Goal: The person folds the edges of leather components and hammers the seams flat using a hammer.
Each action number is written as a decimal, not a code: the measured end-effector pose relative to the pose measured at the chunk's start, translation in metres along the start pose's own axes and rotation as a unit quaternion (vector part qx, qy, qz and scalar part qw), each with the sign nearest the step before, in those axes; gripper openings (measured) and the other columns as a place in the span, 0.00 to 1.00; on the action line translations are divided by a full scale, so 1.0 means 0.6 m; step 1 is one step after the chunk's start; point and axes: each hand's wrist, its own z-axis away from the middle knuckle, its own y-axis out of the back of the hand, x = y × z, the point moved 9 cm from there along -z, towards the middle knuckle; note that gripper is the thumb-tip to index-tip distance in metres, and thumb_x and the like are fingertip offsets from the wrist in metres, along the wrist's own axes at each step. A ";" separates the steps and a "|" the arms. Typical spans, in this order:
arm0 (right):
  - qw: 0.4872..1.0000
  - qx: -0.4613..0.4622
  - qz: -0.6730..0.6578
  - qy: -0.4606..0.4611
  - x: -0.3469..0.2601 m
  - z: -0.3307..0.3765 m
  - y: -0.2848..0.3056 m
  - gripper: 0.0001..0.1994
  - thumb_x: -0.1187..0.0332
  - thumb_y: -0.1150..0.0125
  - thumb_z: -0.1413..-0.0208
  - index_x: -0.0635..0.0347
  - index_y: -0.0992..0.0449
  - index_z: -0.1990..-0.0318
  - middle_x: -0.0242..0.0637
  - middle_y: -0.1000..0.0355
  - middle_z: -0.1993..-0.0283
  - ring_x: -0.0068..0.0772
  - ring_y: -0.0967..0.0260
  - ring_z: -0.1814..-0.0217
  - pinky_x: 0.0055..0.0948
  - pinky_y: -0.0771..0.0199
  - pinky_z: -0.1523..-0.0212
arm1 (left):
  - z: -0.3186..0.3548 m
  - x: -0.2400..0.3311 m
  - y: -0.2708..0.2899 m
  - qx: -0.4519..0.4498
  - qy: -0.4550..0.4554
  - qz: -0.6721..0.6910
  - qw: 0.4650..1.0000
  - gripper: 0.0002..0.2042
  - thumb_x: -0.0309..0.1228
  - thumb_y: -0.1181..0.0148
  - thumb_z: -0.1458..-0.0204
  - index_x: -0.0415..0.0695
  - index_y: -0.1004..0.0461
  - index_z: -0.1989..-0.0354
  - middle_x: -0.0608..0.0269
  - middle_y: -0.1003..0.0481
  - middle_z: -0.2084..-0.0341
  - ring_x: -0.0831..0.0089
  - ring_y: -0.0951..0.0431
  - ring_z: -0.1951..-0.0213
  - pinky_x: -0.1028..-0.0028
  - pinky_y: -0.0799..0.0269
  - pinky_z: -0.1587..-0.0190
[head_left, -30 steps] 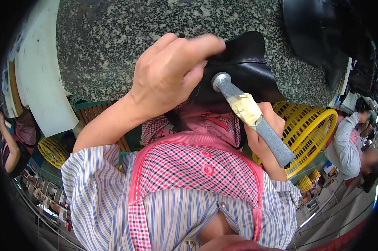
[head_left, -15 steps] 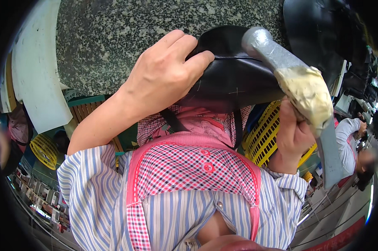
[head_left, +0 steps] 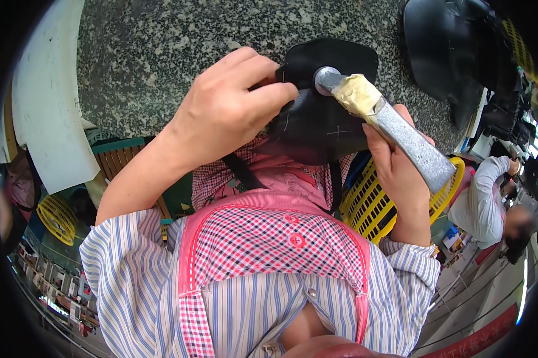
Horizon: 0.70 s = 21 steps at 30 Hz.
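Observation:
A black leather piece (head_left: pixel 316 128) with a seam across it and small pale marks lies over the near edge of the speckled stone slab (head_left: pixel 161 53). My left hand (head_left: pixel 224 104) pinches its left side near the seam, thumb and fingers closed on the leather. In my right hand (head_left: pixel 403 179) is a metal hammer (head_left: pixel 415 143), with yellowish tape wrapped around its middle. The hammer's round face is down at the leather beside the seam; its flat end points toward the lower right. The hammer partly covers my right fingers.
More black leather pieces (head_left: pixel 442 53) lie at the slab's right. Below the slab's edge stands a yellow plastic basket (head_left: pixel 367 209), and another yellow basket (head_left: pixel 55 218) is at the left. A pale board (head_left: pixel 48 95) stands left of the slab. Another person (head_left: pixel 480 197) sits at the far right.
The hammer has come down and left from its raised position onto the leather, with my right hand rotating it. My left hand keeps its pinch, shifted slightly left.

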 end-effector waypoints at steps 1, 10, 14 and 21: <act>1.000 -0.001 0.000 0.000 -0.002 -0.001 0.002 0.08 0.71 0.38 0.57 0.57 0.33 0.70 0.42 0.33 0.81 0.46 0.30 0.78 0.34 0.32 0.77 | 0.001 0.001 -0.001 0.000 0.000 0.000 1.000 0.12 0.22 0.36 0.66 0.43 0.24 0.69 0.62 0.34 0.78 0.67 0.31 0.76 0.71 0.35 0.76; 0.994 -0.049 -0.013 -0.101 -0.005 -0.009 0.017 0.11 0.71 0.41 0.49 0.63 0.28 0.58 0.43 0.28 0.63 0.28 0.29 0.62 0.25 0.33 0.59 | -0.017 -0.003 -0.007 -0.006 0.044 -0.066 0.997 0.07 0.23 0.37 0.61 0.41 0.25 0.70 0.61 0.33 0.78 0.66 0.29 0.76 0.70 0.31 0.75; 0.997 0.030 0.059 -0.039 -0.005 -0.024 0.042 0.10 0.68 0.39 0.49 0.65 0.27 0.63 0.41 0.30 0.75 0.33 0.31 0.74 0.30 0.33 0.68 | -0.021 -0.013 -0.008 -0.015 0.082 -0.049 0.995 0.06 0.23 0.39 0.59 0.41 0.25 0.71 0.62 0.33 0.79 0.67 0.29 0.77 0.71 0.32 0.75; 0.999 -0.021 -0.028 -0.019 -0.004 -0.013 0.002 0.07 0.69 0.41 0.49 0.62 0.30 0.68 0.42 0.33 0.80 0.40 0.29 0.77 0.28 0.34 0.75 | -0.009 -0.026 -0.004 0.003 0.127 -0.002 0.992 0.05 0.23 0.39 0.58 0.43 0.24 0.70 0.63 0.33 0.81 0.67 0.29 0.80 0.73 0.34 0.77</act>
